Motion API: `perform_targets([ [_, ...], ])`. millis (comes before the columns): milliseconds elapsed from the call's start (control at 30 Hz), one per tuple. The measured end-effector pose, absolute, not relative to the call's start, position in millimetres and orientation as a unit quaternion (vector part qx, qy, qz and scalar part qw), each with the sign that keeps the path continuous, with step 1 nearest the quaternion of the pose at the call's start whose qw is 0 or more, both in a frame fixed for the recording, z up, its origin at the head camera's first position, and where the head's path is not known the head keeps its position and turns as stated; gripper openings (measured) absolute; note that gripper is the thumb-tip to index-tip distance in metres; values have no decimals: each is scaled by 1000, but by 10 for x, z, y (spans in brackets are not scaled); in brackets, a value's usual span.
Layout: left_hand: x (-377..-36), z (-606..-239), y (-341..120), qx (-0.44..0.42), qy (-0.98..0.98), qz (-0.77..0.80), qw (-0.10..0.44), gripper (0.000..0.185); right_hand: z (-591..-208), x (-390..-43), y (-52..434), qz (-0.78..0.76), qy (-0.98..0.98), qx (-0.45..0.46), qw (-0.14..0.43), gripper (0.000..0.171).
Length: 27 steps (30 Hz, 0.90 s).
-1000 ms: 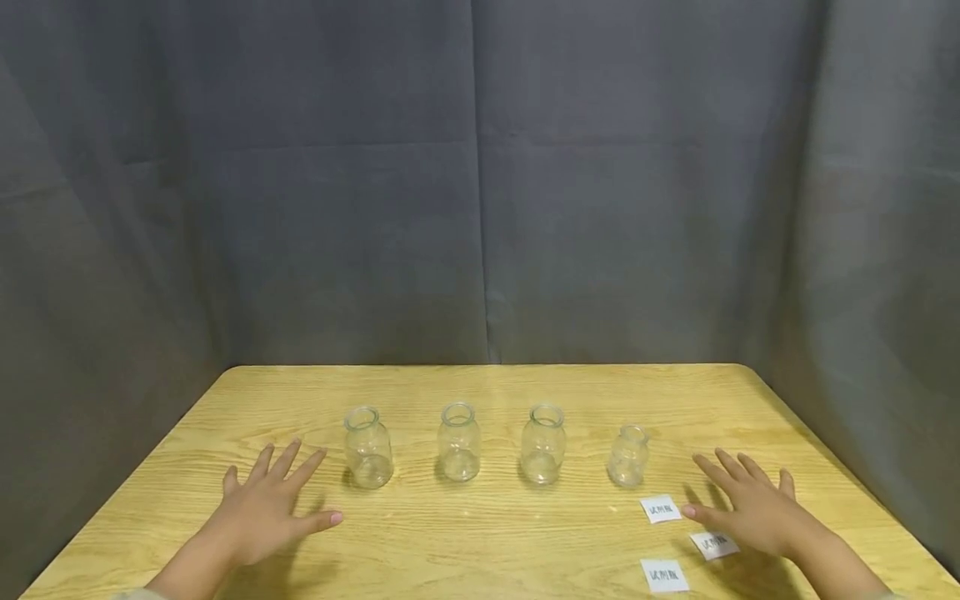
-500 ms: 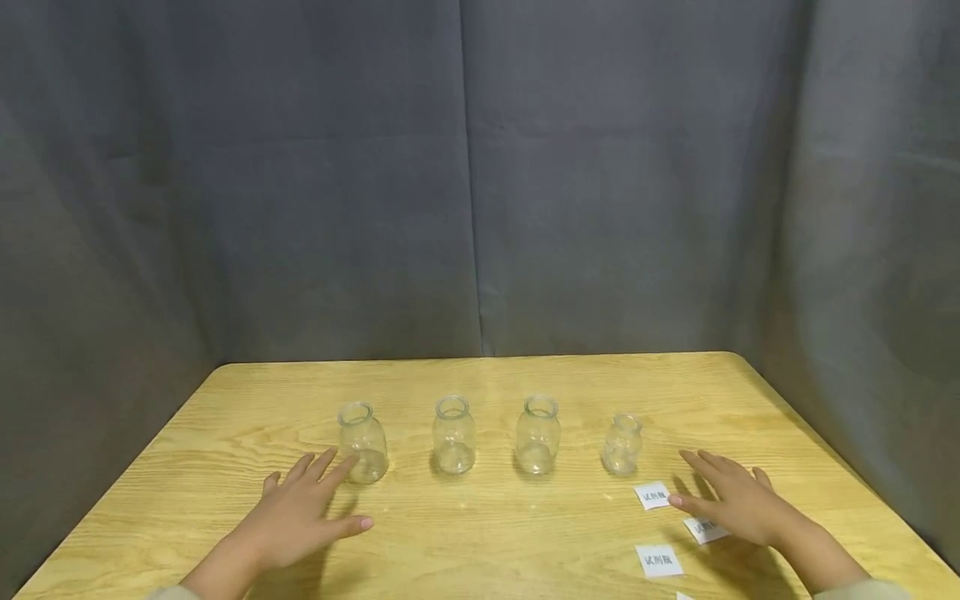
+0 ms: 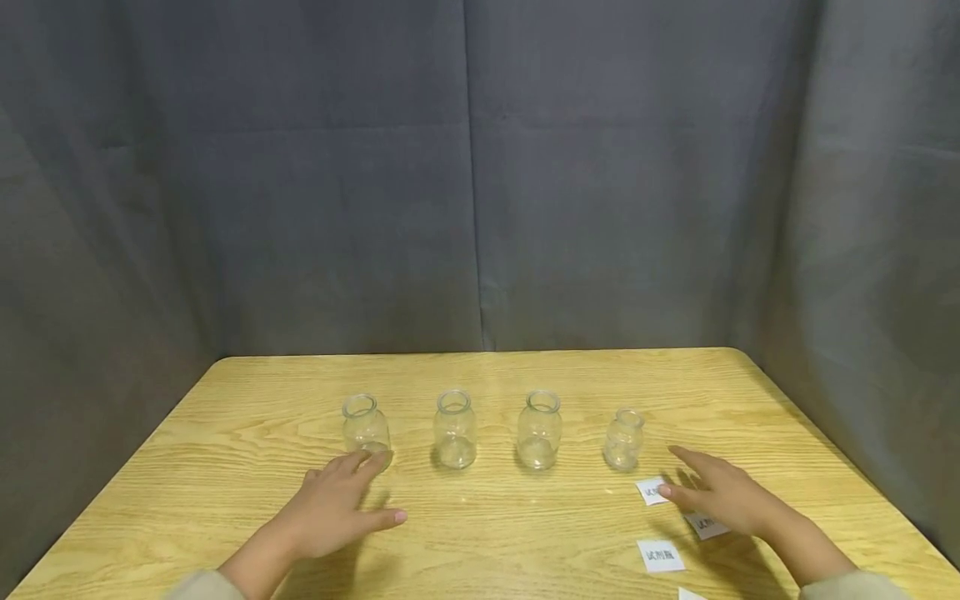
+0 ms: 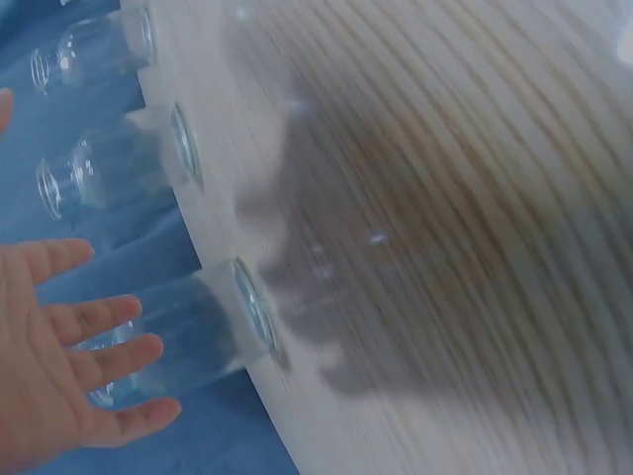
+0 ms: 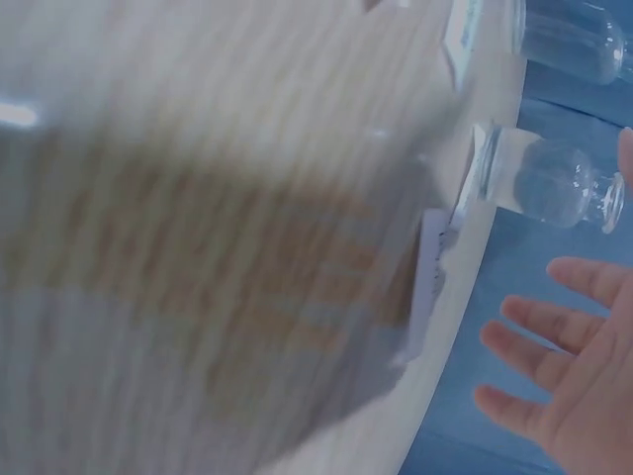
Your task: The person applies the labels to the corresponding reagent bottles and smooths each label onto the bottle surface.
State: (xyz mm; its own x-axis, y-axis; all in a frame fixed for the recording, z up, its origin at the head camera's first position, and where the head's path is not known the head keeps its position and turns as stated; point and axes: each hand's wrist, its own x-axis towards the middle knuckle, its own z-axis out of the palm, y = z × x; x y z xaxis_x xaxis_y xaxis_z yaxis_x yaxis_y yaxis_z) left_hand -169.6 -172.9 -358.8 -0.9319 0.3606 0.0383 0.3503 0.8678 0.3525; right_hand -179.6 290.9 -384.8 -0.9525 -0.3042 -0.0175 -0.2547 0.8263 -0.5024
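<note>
Four clear glass jars stand in a row on the wooden table [image 3: 487, 533]: the leftmost jar [image 3: 365, 423], the second jar [image 3: 455, 429], the third jar [image 3: 539, 429] and a smaller jar [image 3: 624, 439]. My left hand [image 3: 367, 492] lies low over the table with straight fingers reaching the leftmost jar [image 4: 188, 336]; contact is unclear. My right hand [image 3: 686, 479], fingers spread, hovers right of the smaller jar [image 5: 544, 183], its thumb tip at a white paper label [image 3: 651, 490]. Neither hand holds anything.
More white labels lie by my right hand: one [image 3: 705, 525] partly under the palm, one [image 3: 660, 555] nearer me, and one [image 3: 690, 594] at the frame's bottom edge. A grey curtain [image 3: 480, 208] encloses the table at the back and sides.
My left hand slid forward and right up to the leftmost jar. My right hand shifted left toward the nearest label and the small jar.
</note>
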Motion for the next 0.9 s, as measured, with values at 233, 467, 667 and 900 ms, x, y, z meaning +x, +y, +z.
perform_targets([
  [233,-1758,-3606,-1520,186,937,289,63,78,-3817,-1846,2875,-304,938,-151,71,69],
  [467,-1823,-3667,-1262,199,902,369,103,74,-3878,-1838,2918,-310,938,-122,96,64],
  [667,-1938,-3725,-1032,253,876,391,123,66,-3875,-1856,3000,-344,927,-106,109,59],
  [900,-2052,-3765,-712,277,842,442,138,51,-3898,-1937,3067,-391,907,-106,117,56],
])
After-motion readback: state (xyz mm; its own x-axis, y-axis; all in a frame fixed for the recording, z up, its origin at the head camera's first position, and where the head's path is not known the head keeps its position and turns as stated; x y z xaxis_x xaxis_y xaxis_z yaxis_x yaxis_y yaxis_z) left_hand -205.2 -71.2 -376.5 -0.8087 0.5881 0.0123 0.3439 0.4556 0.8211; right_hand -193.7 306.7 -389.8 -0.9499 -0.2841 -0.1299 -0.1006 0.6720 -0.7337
